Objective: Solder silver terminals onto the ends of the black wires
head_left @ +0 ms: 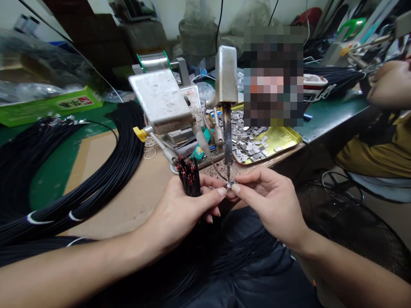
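Note:
My left hand (192, 199) is closed around a bundle of black cables (190, 179), whose stripped ends show red wires. Its thumb and forefinger also reach to a small metal connector (230, 185). From the other side my right hand (268, 194) pinches that connector between thumb and forefinger. The tip of an upright soldering iron (227, 141) comes down right at the connector. A thin solder feed nozzle (205, 143) slants in from the left toward the same spot. Whether a wire sits in the connector is hidden by my fingers.
A yellow tray (285, 139) of loose metal connectors (247, 143) lies behind my right hand. Coiled black cables (125, 158) fill the left. A solder spool (156, 62) tops the machine. At right are a fan (353, 231) and another person's arm (390, 85).

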Demonstrator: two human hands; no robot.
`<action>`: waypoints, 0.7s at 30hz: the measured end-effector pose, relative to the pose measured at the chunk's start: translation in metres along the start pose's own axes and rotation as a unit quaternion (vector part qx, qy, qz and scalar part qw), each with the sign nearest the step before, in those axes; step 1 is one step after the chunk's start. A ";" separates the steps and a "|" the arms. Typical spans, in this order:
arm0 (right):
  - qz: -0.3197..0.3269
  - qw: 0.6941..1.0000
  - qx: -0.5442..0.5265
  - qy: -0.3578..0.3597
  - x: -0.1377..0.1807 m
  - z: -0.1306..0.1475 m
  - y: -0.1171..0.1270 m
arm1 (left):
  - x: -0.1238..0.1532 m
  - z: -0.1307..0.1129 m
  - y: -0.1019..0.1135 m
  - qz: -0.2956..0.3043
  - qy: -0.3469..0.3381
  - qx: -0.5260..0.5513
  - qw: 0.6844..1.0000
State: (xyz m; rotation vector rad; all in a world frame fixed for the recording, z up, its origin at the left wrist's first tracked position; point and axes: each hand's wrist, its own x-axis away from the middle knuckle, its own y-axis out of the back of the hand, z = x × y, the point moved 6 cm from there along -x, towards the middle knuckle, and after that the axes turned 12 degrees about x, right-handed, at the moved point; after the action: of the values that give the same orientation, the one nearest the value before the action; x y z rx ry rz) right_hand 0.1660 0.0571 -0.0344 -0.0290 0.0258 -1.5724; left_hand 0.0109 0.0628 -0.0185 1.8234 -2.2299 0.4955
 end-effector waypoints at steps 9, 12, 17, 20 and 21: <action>0.036 0.991 0.129 0.005 0.004 0.009 0.004 | 0.004 0.001 -0.006 0.016 0.032 -0.024 0.999; 0.069 0.981 0.183 0.013 0.004 0.020 0.010 | 0.007 0.006 -0.013 0.068 0.048 -0.034 0.996; 0.227 0.915 0.329 0.053 0.003 0.042 0.040 | 0.009 0.010 -0.017 0.112 0.015 -0.080 0.990; 0.234 0.865 0.436 0.088 -0.001 0.050 0.063 | 0.011 0.010 -0.021 0.143 0.021 -0.081 0.986; 0.212 0.863 0.449 0.099 -0.002 0.052 0.065 | 0.012 0.010 -0.024 0.158 0.024 -0.079 0.984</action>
State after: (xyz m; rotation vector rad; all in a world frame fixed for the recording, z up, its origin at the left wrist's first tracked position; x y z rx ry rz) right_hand 0.2332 0.0592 0.0158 0.8213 -0.5110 -1.0161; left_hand 0.0322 0.0441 -0.0203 1.3748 -2.4594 0.3972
